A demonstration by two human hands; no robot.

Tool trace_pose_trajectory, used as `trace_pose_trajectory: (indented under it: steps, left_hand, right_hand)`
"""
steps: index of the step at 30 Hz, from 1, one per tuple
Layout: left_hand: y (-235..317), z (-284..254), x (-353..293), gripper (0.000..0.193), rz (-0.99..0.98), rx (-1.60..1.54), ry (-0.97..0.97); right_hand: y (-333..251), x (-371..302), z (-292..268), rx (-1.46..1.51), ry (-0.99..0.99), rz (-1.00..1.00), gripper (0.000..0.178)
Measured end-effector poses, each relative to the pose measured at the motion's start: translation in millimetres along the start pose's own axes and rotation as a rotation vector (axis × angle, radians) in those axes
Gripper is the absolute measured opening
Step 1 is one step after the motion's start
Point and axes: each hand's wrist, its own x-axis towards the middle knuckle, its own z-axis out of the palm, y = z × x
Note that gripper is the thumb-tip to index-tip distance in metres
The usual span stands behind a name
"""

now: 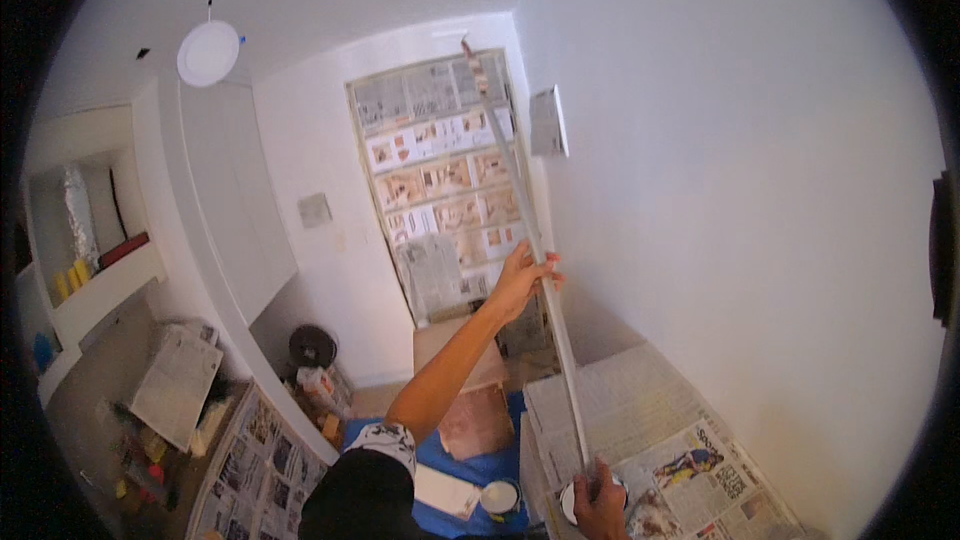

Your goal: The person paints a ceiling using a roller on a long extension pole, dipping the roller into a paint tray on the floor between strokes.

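A long pale pole (520, 190) slants up and away from me toward the top of the far wall. My left hand (522, 282) is wrapped round its middle, arm stretched out. Lower down, my right hand (602, 505) grips the pole near its bottom end. Brownish bands wrap the upper part of the pole. A thin, pale roller-like piece (450, 35) shows at its tip, close to the wall above the door; it is too small to make out well. Beside my right hand a round white thing with a dark rim (570, 505) is partly hidden.
Newspaper sheets cover the door (430, 170) and the surface at right (640, 400). On a blue floor sheet (490, 465) stand a white bucket (499, 497) and a white tray (447, 492). A round lamp (208, 53) hangs from the ceiling. Shelves (110, 290) line the left.
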Motion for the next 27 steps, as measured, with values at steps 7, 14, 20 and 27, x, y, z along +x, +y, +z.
trace_pose_trajectory:
  steps: [7,14,20,27]
  left_hand:
    - [26,5,21,0.045,0.017,0.073,0.01]
    - [22,-26,65,0.048,0.037,0.036,0.02]
    - [32,-61,119,0.047,0.089,0.016,-0.026]
    - [41,-125,201,0.05,0.138,-0.013,-0.082]
  right_hand:
    - [18,45,6,0.08,0.03,-0.09,0.041]
    - [-15,97,-1,-0.028,-0.028,-0.035,0.042]
    - [-23,156,29,0.007,0.012,-0.093,0.044]
    - [-40,242,74,-0.033,0.029,-0.096,0.041]
